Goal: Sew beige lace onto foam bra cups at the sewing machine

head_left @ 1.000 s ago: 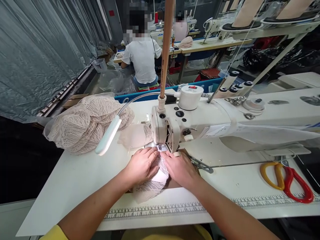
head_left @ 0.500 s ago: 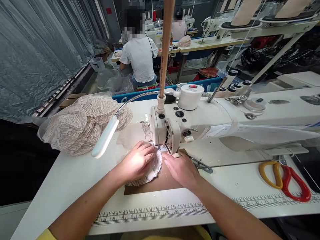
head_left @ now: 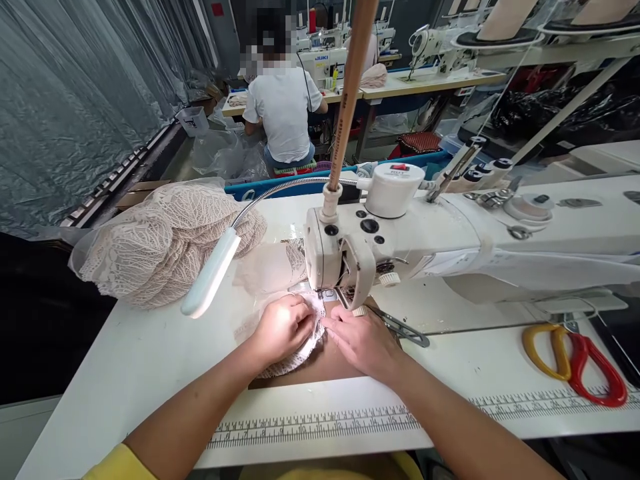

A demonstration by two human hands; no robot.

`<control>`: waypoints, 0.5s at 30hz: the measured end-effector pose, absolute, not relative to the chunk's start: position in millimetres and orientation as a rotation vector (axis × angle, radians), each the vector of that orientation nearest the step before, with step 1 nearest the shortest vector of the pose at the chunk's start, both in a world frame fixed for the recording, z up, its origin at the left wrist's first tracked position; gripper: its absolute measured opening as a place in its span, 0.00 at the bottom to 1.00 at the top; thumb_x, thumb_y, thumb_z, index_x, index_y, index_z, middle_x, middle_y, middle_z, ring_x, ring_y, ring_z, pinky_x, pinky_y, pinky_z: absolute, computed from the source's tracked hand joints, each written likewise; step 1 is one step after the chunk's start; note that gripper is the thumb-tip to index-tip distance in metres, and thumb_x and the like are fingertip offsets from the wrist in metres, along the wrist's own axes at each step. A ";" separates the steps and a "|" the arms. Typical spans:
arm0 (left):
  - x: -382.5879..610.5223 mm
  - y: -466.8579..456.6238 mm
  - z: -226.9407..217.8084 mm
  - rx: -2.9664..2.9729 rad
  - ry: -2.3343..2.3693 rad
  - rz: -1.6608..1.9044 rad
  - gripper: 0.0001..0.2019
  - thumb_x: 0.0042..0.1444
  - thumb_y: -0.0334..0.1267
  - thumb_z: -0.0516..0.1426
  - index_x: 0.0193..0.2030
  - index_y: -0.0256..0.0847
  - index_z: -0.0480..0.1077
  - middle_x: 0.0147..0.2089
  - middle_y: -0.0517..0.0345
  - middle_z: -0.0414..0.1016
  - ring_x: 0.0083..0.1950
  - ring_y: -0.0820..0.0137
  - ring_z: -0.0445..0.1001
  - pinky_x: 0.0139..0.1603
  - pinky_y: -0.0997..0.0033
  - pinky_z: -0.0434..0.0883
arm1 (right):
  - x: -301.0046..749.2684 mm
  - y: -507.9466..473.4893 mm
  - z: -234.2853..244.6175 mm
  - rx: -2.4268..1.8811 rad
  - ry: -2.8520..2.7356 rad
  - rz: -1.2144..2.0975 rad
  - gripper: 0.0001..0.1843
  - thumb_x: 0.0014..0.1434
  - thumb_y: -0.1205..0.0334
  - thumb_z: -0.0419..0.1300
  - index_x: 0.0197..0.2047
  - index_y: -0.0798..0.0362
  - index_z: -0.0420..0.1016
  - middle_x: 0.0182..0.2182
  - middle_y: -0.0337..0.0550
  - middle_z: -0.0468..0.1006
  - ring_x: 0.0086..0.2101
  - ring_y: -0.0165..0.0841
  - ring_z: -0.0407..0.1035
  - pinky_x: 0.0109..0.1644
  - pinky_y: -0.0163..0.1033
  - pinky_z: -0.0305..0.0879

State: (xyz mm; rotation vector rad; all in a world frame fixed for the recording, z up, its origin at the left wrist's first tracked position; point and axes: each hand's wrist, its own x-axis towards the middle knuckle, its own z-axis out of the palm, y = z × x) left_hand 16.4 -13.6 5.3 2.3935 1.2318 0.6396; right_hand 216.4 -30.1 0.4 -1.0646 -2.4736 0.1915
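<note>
A beige lace bra cup (head_left: 291, 363) lies at the needle area of a white sewing machine (head_left: 320, 250), over a brown board (head_left: 340, 363). My left hand (head_left: 283, 327) rests on the cup with curled fingers, gripping its lace from above. At the cup's right edge, my right hand (head_left: 365, 340) pinches the rim between thumb and fingertips, just below the machine head. My palms hide part of the cup. Behind it lies a sheer fabric piece (head_left: 265, 267), partly reaching the machine.
A pile of lace cups (head_left: 145, 247) stands at the left, near a lit gooseneck lamp (head_left: 213, 273). Scissors with yellow and red handles (head_left: 575, 363) lie right, and a grey metal tool (head_left: 407, 331) sits nearer. A printed ruler (head_left: 310, 427) runs along the front edge. A co-worker (head_left: 285, 113) sits beyond.
My left fingers have curled in and gathered the lace, and the right fingertips have closed on its edge. The whole view has shifted slightly.
</note>
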 end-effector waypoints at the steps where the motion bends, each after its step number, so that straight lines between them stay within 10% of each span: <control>1: 16.7 -13.7 6.7 2.271 1.253 0.665 0.13 0.61 0.36 0.52 0.25 0.38 0.68 0.27 0.55 0.70 0.29 0.71 0.67 0.32 0.72 0.62 | 216.3 -30.0 1.0 -1.063 -2.479 0.191 0.12 0.62 0.70 0.51 0.34 0.53 0.75 0.28 0.40 0.69 0.27 0.30 0.57 0.32 0.37 0.51; 15: 16.4 -17.8 -7.8 2.498 1.113 0.770 0.09 0.62 0.35 0.53 0.39 0.38 0.76 0.30 0.55 0.72 0.32 0.70 0.70 0.31 0.72 0.63 | 218.6 -31.6 2.8 -1.001 -2.475 0.353 0.12 0.64 0.65 0.51 0.36 0.53 0.76 0.30 0.41 0.71 0.27 0.29 0.59 0.32 0.36 0.53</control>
